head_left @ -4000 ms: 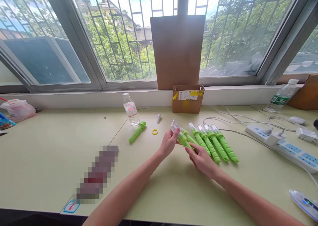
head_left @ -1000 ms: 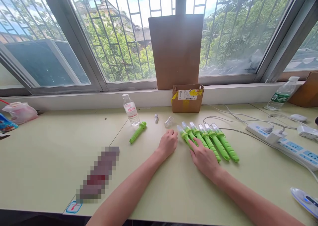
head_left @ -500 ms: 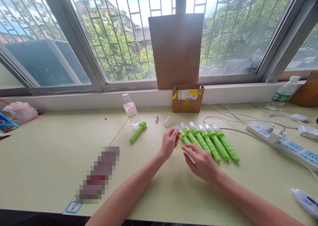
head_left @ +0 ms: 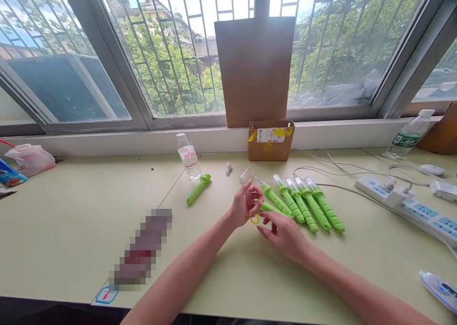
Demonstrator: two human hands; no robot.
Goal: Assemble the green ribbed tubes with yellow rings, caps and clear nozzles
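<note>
My left hand is closed, fingers curled in, near the left end of a row of green tubes with clear tips; what it holds is hidden. A yellow ring hangs just below its fingers. Close by on the right, my right hand has its thumb and forefinger bent toward the ring, and whether they touch it is unclear. One green tube lies at a slant behind the right fingertips. Beyond the left hand lies a clear ribbed cup, with a small clear vial to its left.
A single green tube lies beside a water bottle. At the back stands an open cardboard box. A power strip with cables is on the right, and a blurred dark object is at the left front.
The leftmost tube of the row has tilted away from the others, toward my hands. My left fingers have curled differently, and my right hand has shifted slightly left. More of the yellow ring shows.
</note>
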